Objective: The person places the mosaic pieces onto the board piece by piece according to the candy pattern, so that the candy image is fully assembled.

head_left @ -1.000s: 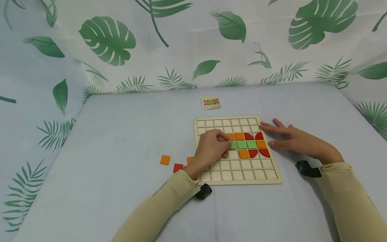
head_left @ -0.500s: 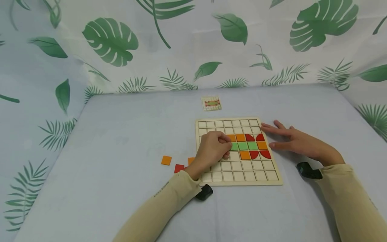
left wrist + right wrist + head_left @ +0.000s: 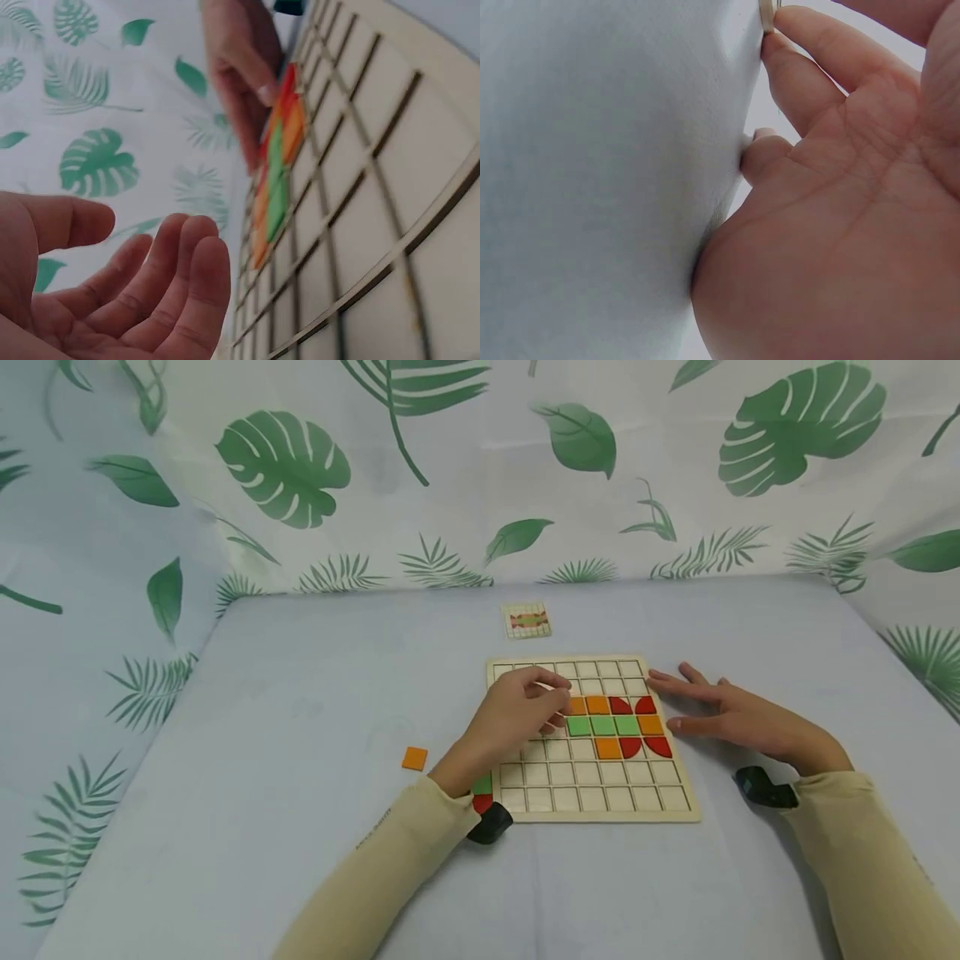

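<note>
A pale wooden grid board [image 3: 592, 797] lies on the table with coloured pieces in its cells. Three green square tiles [image 3: 602, 726] form a row, with orange tiles [image 3: 597, 705] and red curved pieces [image 3: 658, 746] around them. My left hand [image 3: 521, 706] hovers above the board, just left of the green row. In the left wrist view nothing lies between its loosely bent fingers [image 3: 206, 277]. My right hand [image 3: 750, 722] rests at the board's right edge, fingers spread and fairly straight; in the right wrist view its fingertips [image 3: 780, 45] touch that edge.
A small pattern card [image 3: 527, 621] lies behind the board. One orange tile [image 3: 415, 758] sits on the table to the left. A loose green tile [image 3: 482, 785] and a red piece [image 3: 482, 803] show partly beside my left wrist. A leaf-print cloth [image 3: 450, 502] stands at the back.
My left hand has let go of the leftmost green tile and risen slightly up and left. Its forearm now covers some loose pieces and uncovers others. The right hand stays put.
</note>
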`<action>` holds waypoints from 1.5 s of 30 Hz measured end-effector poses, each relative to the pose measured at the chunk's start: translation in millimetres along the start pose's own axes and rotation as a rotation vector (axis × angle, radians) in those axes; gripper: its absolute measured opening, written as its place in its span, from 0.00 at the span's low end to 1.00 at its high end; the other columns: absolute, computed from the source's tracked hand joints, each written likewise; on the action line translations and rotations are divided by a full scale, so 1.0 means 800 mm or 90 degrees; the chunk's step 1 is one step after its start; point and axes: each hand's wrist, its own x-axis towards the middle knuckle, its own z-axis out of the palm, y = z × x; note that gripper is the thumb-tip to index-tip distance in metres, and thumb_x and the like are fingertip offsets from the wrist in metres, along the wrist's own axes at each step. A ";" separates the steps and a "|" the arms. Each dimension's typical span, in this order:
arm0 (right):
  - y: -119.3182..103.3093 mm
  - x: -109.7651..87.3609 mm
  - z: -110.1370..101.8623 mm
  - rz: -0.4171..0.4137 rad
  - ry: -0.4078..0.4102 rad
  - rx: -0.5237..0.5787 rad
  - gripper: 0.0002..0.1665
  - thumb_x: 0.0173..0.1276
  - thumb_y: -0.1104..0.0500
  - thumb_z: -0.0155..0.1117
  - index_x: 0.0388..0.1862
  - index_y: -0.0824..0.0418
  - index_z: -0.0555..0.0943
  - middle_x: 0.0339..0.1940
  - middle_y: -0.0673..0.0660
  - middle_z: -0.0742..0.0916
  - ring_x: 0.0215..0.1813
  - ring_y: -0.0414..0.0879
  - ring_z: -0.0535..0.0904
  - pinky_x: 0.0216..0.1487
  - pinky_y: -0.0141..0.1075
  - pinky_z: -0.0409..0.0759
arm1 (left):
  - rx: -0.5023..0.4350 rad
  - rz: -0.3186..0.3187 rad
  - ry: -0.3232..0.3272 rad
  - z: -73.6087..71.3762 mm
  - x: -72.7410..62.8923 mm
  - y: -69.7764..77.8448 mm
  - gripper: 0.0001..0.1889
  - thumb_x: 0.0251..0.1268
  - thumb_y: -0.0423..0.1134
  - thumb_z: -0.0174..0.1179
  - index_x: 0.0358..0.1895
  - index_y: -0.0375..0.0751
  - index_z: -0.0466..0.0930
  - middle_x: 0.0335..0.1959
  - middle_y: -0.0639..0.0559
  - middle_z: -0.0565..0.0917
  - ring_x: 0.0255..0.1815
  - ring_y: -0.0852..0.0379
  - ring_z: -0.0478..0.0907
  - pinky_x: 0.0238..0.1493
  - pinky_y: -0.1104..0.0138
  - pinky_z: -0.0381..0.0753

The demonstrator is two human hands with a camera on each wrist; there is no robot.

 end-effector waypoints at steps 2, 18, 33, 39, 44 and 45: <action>0.001 0.000 0.000 -0.002 0.000 -0.003 0.46 0.76 0.47 0.70 0.87 0.53 0.63 0.90 0.62 0.53 0.87 0.66 0.29 0.74 0.76 0.25 | -0.003 0.005 -0.003 -0.009 -0.006 0.006 0.15 0.82 0.37 0.57 0.62 0.33 0.82 0.46 0.38 0.89 0.47 0.41 0.88 0.51 0.55 0.88; 0.002 0.001 0.001 -0.008 -0.002 -0.007 0.46 0.77 0.51 0.69 0.87 0.56 0.61 0.89 0.65 0.52 0.87 0.68 0.29 0.75 0.74 0.23 | 0.089 -0.067 0.058 -0.147 -0.084 -0.009 0.21 0.79 0.42 0.64 0.67 0.35 0.79 0.56 0.38 0.87 0.55 0.42 0.85 0.62 0.52 0.83; 0.000 0.000 0.002 -0.002 0.000 -0.001 0.46 0.77 0.49 0.70 0.87 0.54 0.62 0.90 0.62 0.53 0.87 0.67 0.28 0.74 0.76 0.25 | 0.322 -0.080 -0.005 -0.185 -0.103 -0.053 0.14 0.66 0.36 0.76 0.52 0.38 0.87 0.42 0.49 0.83 0.46 0.51 0.79 0.54 0.60 0.79; 0.000 0.001 0.003 -0.011 0.002 -0.008 0.45 0.77 0.50 0.69 0.87 0.56 0.62 0.89 0.63 0.54 0.87 0.68 0.29 0.75 0.75 0.24 | 0.390 -0.036 -0.010 -0.176 -0.105 -0.054 0.10 0.66 0.32 0.75 0.47 0.38 0.86 0.40 0.49 0.80 0.45 0.51 0.76 0.51 0.59 0.78; 0.001 0.002 0.002 -0.004 0.003 -0.012 0.46 0.77 0.50 0.69 0.87 0.56 0.61 0.89 0.64 0.53 0.87 0.68 0.28 0.75 0.74 0.24 | 0.390 -0.032 -0.005 -0.173 -0.104 -0.054 0.10 0.66 0.31 0.75 0.45 0.38 0.83 0.38 0.49 0.79 0.43 0.51 0.76 0.48 0.59 0.77; 0.001 0.002 0.002 -0.001 0.003 -0.012 0.46 0.77 0.50 0.69 0.87 0.55 0.61 0.89 0.64 0.52 0.87 0.68 0.28 0.75 0.75 0.24 | 0.384 -0.032 -0.004 -0.173 -0.103 -0.055 0.10 0.66 0.31 0.74 0.45 0.38 0.83 0.38 0.49 0.80 0.43 0.51 0.76 0.48 0.59 0.77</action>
